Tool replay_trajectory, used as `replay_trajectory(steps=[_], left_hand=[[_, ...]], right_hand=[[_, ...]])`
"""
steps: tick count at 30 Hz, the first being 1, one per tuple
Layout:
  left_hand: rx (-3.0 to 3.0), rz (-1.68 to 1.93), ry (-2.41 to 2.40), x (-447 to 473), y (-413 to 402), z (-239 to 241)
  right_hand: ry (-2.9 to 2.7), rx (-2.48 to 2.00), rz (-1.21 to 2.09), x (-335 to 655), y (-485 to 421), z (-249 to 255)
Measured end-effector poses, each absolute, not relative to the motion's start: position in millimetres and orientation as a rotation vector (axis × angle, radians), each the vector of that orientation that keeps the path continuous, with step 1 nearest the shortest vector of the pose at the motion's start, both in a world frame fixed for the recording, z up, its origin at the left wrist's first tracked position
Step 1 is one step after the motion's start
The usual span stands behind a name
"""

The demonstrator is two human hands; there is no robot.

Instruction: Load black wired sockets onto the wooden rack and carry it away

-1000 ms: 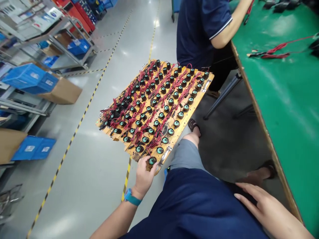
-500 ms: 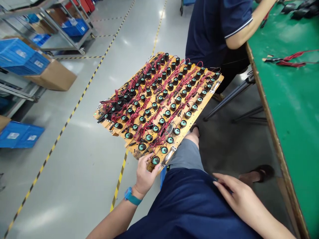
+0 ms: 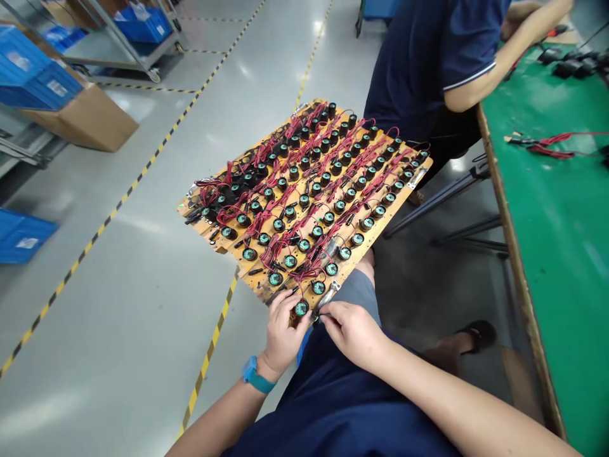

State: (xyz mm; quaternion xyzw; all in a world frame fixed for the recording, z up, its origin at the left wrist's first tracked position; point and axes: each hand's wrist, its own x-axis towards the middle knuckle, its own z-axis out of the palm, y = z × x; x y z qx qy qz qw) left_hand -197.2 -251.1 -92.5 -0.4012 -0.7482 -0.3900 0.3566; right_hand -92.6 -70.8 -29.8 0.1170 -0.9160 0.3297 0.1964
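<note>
The left hand (image 3: 280, 333) clamps the near corner of a wooden board (image 3: 247, 244), thumb by a small round fan (image 3: 301, 309). The right hand (image 3: 349, 330), fingers pinched, meets the metal handle (image 3: 328, 296) at that edge. The board rests on the person's knee, crowded with rows of fans and red wires (image 3: 304, 190). It looks stiff and fairly heavy; its edges or handles seem the safest hold, since the wiring could snag. A co-worker (image 3: 428, 57) stands at the green bench (image 3: 561, 209).

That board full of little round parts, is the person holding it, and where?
Yes. The left hand grips the wooden board at its near corner; the right hand touches the same corner by the metal handle.
</note>
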Motion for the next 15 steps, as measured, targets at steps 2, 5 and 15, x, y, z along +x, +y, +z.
replay_trajectory(steps=[2,5,15], left_hand=[[-1.056,-1.022,-1.897,-193.4,-252.5,-87.2],[-1.071,-1.057,-1.868,-186.5,-253.8,-77.8],[-1.113,-1.039,-1.844,-180.4,-246.9,-70.2]], right_hand=[[-2.526,0.337,0.956,-90.6,-71.2,-28.8],[-2.472,0.318,1.014,-84.5,-73.3,-24.3],[-2.602,0.099,0.867,-90.8,-86.8,-9.4]])
